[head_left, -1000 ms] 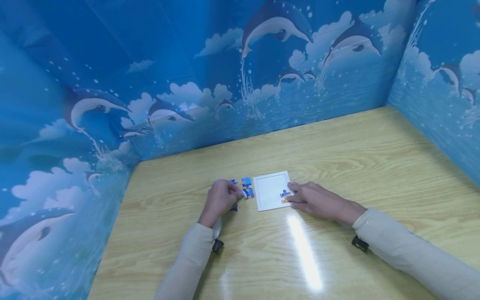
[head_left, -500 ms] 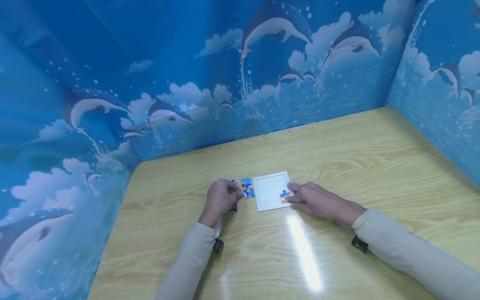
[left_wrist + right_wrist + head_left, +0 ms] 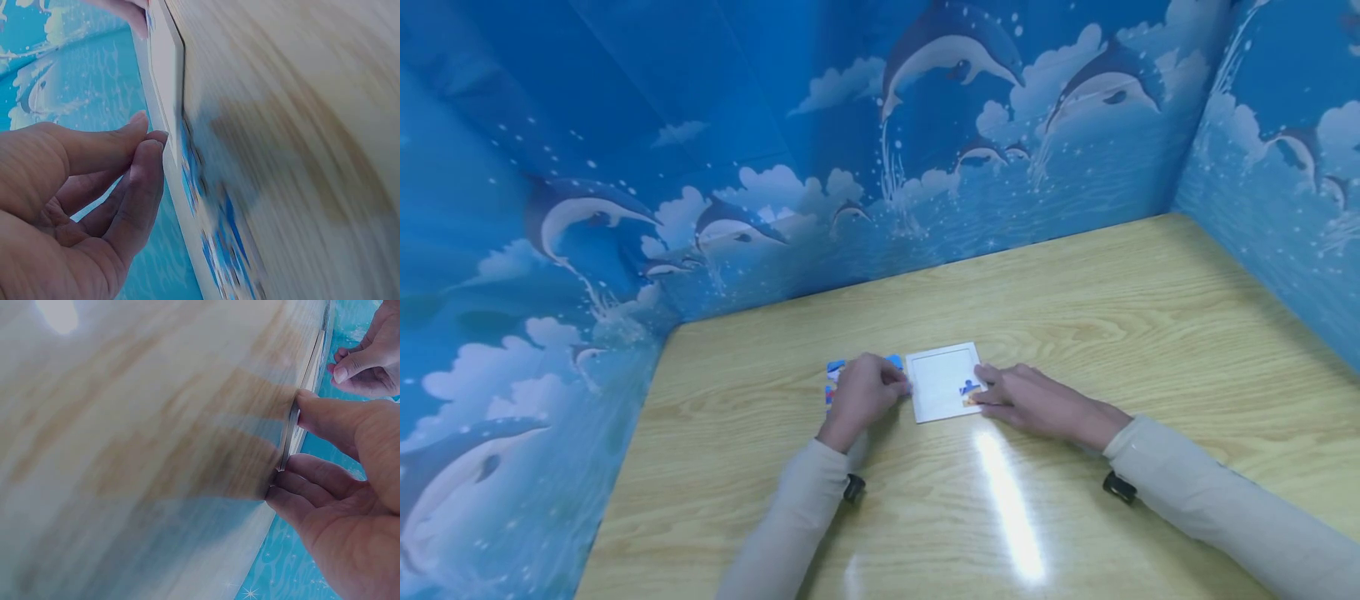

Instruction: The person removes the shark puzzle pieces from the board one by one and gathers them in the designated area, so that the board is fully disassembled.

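— Left hand (image 3: pixel 867 390) first, from the head camera: where does it sit?

— On the wooden table (image 3: pixel 1075 300), fingers bent loosely, tips at the left edge of the white puzzle tray (image 3: pixel 942 377). It covers most of the loose blue puzzle pieces (image 3: pixel 835 371); only a few peek out on its far-left side. I cannot tell from here whether it pinches one.

— And the right hand (image 3: pixel 1026 400)?

— It lies at the tray's right edge, fingers fairly straight, tips on a single blue-and-orange puzzle piece (image 3: pixel 970 389) inside the tray near its right rim. It presses rather than grips.

— How does the tray lie?

— Flat on the table and nearly square, so no real long axis; its far edge is tilted slightly, the left side nearer the person.

— What does the left wrist camera add?

— It shows the left hand (image 3: pixel 94 206) with relaxed, slightly bent fingers (image 3: pixel 140 187) holding nothing, their tips just beside the tray's edge (image 3: pixel 164 81). Blurred blue pieces (image 3: pixel 215 237) lie alongside on the table.

— And the right wrist camera?

— Something the head view hides: the right hand (image 3: pixel 350 487) has its thumb on top of the tray's thin rim (image 3: pixel 292 428) and fingers against the edge below it, touching it. The left hand's fingers (image 3: pixel 369 356) appear beyond, at the far edge.
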Demonstrator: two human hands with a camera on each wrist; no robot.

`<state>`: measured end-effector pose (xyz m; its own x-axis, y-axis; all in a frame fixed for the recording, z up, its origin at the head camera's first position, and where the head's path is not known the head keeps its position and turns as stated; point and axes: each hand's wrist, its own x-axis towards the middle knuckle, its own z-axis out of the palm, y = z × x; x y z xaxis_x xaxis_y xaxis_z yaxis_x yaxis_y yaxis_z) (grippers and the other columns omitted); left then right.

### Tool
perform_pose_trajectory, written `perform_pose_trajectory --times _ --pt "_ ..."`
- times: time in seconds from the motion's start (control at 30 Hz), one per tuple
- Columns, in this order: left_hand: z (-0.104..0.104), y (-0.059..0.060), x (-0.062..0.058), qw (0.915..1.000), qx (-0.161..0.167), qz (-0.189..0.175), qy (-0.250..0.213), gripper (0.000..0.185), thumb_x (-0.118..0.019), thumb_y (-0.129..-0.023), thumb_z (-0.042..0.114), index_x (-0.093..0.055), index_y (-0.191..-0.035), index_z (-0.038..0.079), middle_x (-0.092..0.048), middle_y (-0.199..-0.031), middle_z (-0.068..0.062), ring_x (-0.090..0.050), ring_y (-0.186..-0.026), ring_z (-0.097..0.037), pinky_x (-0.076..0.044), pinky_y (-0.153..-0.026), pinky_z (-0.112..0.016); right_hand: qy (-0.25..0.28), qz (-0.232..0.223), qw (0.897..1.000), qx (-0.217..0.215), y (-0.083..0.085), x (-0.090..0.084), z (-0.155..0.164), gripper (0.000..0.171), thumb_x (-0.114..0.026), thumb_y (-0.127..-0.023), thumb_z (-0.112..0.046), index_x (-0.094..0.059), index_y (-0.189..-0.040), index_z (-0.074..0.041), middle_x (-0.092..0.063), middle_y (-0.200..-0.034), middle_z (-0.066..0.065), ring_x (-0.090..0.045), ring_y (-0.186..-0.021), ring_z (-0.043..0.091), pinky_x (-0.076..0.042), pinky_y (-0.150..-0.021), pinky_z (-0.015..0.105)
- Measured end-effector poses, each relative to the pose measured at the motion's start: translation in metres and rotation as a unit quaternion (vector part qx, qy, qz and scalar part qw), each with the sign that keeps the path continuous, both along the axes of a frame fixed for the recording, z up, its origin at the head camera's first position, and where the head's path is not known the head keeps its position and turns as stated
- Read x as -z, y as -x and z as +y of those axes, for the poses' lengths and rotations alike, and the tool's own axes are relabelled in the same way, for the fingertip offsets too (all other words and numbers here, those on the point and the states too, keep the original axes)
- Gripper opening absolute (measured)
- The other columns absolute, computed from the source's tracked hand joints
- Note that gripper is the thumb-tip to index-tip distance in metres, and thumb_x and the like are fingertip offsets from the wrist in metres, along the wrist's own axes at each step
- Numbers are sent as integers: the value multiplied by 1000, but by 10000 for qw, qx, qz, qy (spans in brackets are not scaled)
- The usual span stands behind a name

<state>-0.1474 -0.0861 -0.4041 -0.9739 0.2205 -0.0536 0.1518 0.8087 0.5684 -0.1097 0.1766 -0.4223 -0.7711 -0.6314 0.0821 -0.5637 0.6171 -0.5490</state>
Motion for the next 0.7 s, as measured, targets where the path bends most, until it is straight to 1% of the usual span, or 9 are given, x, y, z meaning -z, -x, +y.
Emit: perform_pose_trajectory --times 0.1,0.27,0.33,0.37,0.5,0.6,0.7 --pt "11 0 0 9998 185 -80 -33 6 -84 -84 14 -80 -86 11 -73 -77 3 -64 -74 -10 -54 -72 -30 -55 -34 10000 38 0 -1 0 27 -69 -96 -11 -70 -119 2 -53 -138 33 -60 -121 44 -47 -102 52" --pt "28 -1 4 9984 548 -150 -63 5 -83 -84 13 -79 -86 10 -74 -79 2 -65 -74 -11 -53 -74 -30 -48 73 10000 4 1 0 -1 26 -70 -96 -11 -71 -119 1 -60 -132 26 -66 -112 37 -52 -98 49" --pt "34 -2 5 9978 650 -147 -43 5 -83 -84 13 -79 -86 11 -75 -79 2 -66 -74 -11 -53 -74 -29 -75 58 10000 19 1 1 -1 27 -70 -96 -11 -70 -119 1 -59 -133 27 -66 -113 37 -51 -98 49" --pt "36 -2 5 9975 698 -142 -29 5 -84 -83 13 -80 -86 11 -75 -80 1 -66 -75 -11 -53 -75 -29 -105 14 9999 48 0 0 -1 27 -70 -96 -11 -70 -120 1 -57 -137 29 -63 -117 40 -49 -100 51" --pt "45 -2 6 9966 807 -136 39 6 -84 -83 14 -80 -87 11 -76 -82 1 -68 -76 -11 -53 -76 -27 -129 -105 9998 91 -1 0 0 28 -69 -97 -12 -69 -121 0 -50 -142 32 -57 -124 45 -45 -103 53" --pt "50 -3 7 9959 899 -108 54 6 -84 -83 14 -80 -86 12 -76 -80 2 -67 -74 -9 -52 -74 -25 -96 -140 9998 86 -1 0 0 28 -69 -97 -12 -69 -121 0 -47 -143 33 -55 -126 45 -44 -103 53" --pt "54 -3 9 9945 1031 -2 159 5 -85 -83 16 -81 -84 14 -75 -77 5 -65 -71 -6 -50 -71 -22 -80 -139 9998 70 0 1 1 27 -69 -97 -12 -69 -121 0 -46 -143 34 -55 -126 46 -44 -103 53"
